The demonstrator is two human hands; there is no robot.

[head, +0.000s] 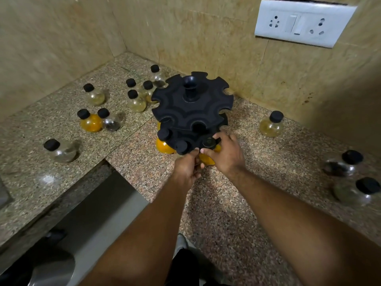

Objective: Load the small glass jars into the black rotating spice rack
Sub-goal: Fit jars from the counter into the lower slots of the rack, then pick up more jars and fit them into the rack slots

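Observation:
The black rotating spice rack stands in the middle of the granite counter, its top tier's slots bare. The lower tier holds three black-capped jars: one at the left, one in front, and an orange-filled one at the near right. My right hand grips that jar at its cap and neck. My left hand pinches the rack's lower rim just beside it. Several loose small glass jars stand on the counter, among them an orange one at the left and a pale one at the right.
The counter fills a tiled corner, with walls behind and to the left. A white socket plate is on the back wall. Two dark-filled jars stand at the far right. The counter edge drops off at the lower left.

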